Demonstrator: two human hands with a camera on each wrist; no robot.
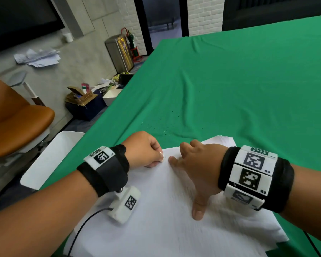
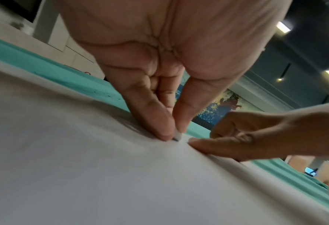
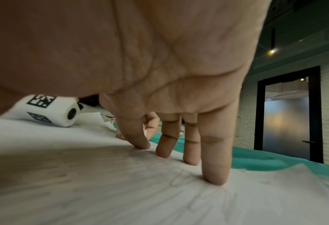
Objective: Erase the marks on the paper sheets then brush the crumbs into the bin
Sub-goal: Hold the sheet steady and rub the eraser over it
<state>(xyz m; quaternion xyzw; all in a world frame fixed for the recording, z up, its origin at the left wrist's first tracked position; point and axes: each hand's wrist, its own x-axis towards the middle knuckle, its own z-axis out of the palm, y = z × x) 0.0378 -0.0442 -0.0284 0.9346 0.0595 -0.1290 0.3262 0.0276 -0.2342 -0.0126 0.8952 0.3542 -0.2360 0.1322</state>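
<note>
Paper sheets (image 1: 165,210) are being pinned flat against rubbing by the spread right hand (image 1: 196,164), while a white eraser (image 2: 177,137) is being pinched by the left hand (image 1: 145,149) at their far edge.

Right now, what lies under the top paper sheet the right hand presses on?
More white sheets fan out beneath the top sheet, over green cloth. The right hand presses it. How many sheets, or their marks, stays hidden.
</note>
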